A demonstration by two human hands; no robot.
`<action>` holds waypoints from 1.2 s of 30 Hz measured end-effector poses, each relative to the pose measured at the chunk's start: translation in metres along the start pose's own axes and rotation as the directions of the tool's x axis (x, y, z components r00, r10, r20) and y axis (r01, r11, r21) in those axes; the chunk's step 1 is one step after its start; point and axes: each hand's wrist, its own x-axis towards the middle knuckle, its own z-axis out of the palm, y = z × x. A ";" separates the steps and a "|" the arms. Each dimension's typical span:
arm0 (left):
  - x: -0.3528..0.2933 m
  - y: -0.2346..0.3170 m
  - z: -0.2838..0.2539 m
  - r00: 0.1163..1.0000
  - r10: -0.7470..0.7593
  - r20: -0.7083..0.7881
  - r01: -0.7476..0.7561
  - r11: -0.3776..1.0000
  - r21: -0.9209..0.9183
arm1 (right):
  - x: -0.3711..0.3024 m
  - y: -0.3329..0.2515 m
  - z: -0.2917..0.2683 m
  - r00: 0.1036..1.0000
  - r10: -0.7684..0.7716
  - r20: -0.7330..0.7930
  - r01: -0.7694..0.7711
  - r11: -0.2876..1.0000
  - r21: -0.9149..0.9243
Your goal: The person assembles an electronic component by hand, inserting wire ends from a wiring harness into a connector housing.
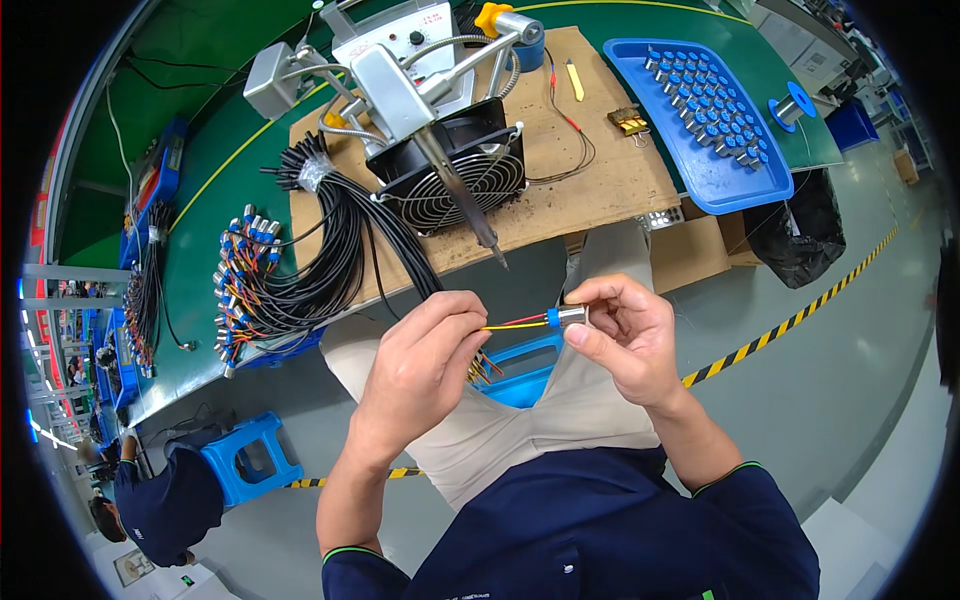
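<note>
Above my lap, my right hand (632, 338) pinches a small silver metal cylinder (573, 316) with a blue end between thumb and fingers. A red and a yellow wire (517, 325) run from that blue end to my left hand (418, 362), whose closed fingers grip the wires near the cable's end. Beyond both hands, a clamped soldering iron (465, 200) slants down, its tip a little above the wires and apart from them. Loose wire ends (482, 370) of other cables hang beside my left hand.
A fan (460, 178) and a soldering station (400, 35) stand on cardboard (610, 180). Bundled black cables (345, 235) lie left, with finished-looking blue-and-silver ends (245, 270). At right, a blue tray (735, 190) holds rows of cylinders, near a solder spool (792, 107). A co-worker (170, 505) sits at left.
</note>
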 end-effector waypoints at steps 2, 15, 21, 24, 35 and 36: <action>-0.001 0.001 0.001 0.998 0.039 -0.055 -0.035 0.997 0.066 | 0.000 0.001 -0.002 1.000 -0.010 0.013 0.010 1.000 -0.004; -0.005 0.002 0.001 0.994 0.059 -0.095 -0.048 0.993 0.105 | 0.000 -0.004 -0.005 0.983 -0.158 0.094 0.170 0.975 -0.142; -0.006 0.002 0.000 0.991 0.075 -0.108 -0.062 0.991 0.119 | 0.002 -0.012 -0.005 0.964 -0.222 0.148 0.247 0.952 -0.181; -0.007 0.001 0.001 0.990 0.076 -0.116 -0.064 0.993 0.104 | 0.003 -0.012 -0.003 0.957 -0.245 0.155 0.270 0.949 -0.161; -0.007 0.002 -0.001 0.991 0.040 -0.130 -0.039 0.999 0.014 | 0.007 -0.012 -0.004 0.938 -0.297 0.179 0.330 0.923 -0.198; -0.007 0.002 -0.001 0.991 0.040 -0.130 -0.039 0.999 0.015 | 0.007 -0.011 -0.004 0.941 -0.291 0.172 0.322 0.928 -0.188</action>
